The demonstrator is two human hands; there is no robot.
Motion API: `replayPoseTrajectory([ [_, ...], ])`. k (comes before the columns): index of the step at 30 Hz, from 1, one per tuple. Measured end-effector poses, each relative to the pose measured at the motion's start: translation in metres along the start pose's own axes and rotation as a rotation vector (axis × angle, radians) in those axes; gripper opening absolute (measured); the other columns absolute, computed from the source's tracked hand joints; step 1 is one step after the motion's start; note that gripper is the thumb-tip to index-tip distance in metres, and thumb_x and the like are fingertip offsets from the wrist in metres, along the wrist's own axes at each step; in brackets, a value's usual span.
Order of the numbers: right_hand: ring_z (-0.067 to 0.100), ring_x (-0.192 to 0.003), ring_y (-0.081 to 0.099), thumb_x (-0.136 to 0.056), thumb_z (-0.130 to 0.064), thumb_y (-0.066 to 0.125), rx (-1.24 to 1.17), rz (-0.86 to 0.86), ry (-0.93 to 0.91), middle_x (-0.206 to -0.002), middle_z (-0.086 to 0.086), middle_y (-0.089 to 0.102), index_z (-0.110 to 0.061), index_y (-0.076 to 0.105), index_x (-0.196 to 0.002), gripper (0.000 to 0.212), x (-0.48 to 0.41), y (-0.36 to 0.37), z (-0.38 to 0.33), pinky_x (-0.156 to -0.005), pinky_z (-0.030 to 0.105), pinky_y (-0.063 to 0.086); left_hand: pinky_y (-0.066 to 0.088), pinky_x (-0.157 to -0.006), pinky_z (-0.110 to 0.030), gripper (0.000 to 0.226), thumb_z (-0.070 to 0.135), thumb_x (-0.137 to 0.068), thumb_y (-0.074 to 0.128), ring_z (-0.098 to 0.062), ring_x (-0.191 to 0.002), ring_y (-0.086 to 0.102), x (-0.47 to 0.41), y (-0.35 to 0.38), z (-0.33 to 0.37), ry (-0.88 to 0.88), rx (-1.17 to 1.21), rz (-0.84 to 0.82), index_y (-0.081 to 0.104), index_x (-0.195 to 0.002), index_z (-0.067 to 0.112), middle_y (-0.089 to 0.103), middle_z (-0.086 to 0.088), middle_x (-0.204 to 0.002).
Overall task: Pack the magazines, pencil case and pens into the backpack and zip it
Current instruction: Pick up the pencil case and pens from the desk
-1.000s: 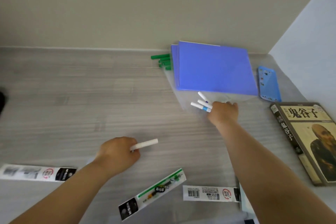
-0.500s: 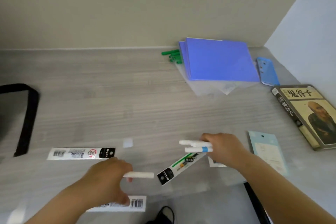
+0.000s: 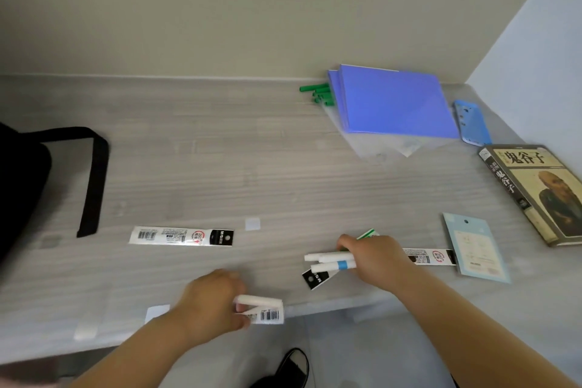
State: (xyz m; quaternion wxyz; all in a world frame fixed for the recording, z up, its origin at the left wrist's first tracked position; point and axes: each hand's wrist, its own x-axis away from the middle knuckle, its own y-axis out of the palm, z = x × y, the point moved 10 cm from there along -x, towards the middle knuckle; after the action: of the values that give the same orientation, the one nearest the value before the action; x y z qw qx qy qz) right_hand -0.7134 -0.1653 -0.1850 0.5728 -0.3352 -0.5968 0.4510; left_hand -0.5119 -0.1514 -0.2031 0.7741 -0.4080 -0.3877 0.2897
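My left hand (image 3: 211,302) grips one white pen (image 3: 261,301) near the table's front edge, its fingers also on a refill packet with a barcode (image 3: 267,316). My right hand (image 3: 374,258) holds a bunch of white pens (image 3: 327,261), one with a blue band, over a green-striped refill packet (image 3: 318,277). The black backpack (image 3: 22,179) with its strap (image 3: 91,179) lies at the left edge, mostly out of frame. Blue magazines (image 3: 396,104) lie at the back right, green pens (image 3: 318,93) beside them.
A blue pencil case (image 3: 472,123) lies right of the magazines. A book (image 3: 535,192) sits at the right edge. A pale blue card (image 3: 472,246) and two more refill packets (image 3: 181,236) (image 3: 431,257) lie on the grey table (image 3: 220,151). Walls close the back and right.
My right hand drew back from the magazines to the front of the table, carrying the white pens. My left hand moved toward the front edge onto a packet. The view shifted, revealing the backpack.
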Motion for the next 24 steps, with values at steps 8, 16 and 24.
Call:
replayPoseTrajectory([
  [8, 0.018, -0.071, 0.043, -0.082, -0.008, 0.045, 0.100, 0.026, -0.028, -0.098, 0.004, 0.065, -0.020, 0.054, -0.108, 0.029, -0.013, -0.013, -0.009, -0.045, 0.021, 0.017, 0.037, -0.066, -0.028, 0.009, 0.023, -0.078, 0.063, -0.024, -0.097, 0.056, 0.011, -0.093, -0.071, -0.287, 0.030, 0.485, 0.062, -0.084, 0.016, 0.062, -0.005, -0.101],
  [16, 0.016, -0.067, 0.044, -0.083, -0.024, 0.052, 0.051, 0.049, 0.165, -0.107, -0.003, 0.049, -0.023, 0.056, -0.104, 0.021, 0.012, -0.034, 0.048, -0.049, 0.023, 0.030, 0.034, -0.099, -0.033, 0.039, 0.031, -0.083, 0.059, -0.022, -0.128, 0.030, -0.019, -0.064, -0.098, -0.353, 0.067, 0.329, 0.054, -0.117, 0.012, 0.039, 0.002, -0.140],
  [24, 0.009, -0.073, 0.047, -0.086, -0.027, 0.050, 0.000, -0.087, 0.359, -0.121, -0.006, 0.047, -0.022, 0.051, -0.110, 0.024, 0.060, 0.002, 0.110, -0.067, 0.021, 0.046, 0.039, -0.079, -0.034, 0.026, 0.022, -0.082, 0.060, -0.030, -0.101, 0.050, -0.011, -0.068, -0.094, -0.337, 0.119, 0.386, 0.039, -0.067, 0.022, 0.060, -0.013, -0.093],
])
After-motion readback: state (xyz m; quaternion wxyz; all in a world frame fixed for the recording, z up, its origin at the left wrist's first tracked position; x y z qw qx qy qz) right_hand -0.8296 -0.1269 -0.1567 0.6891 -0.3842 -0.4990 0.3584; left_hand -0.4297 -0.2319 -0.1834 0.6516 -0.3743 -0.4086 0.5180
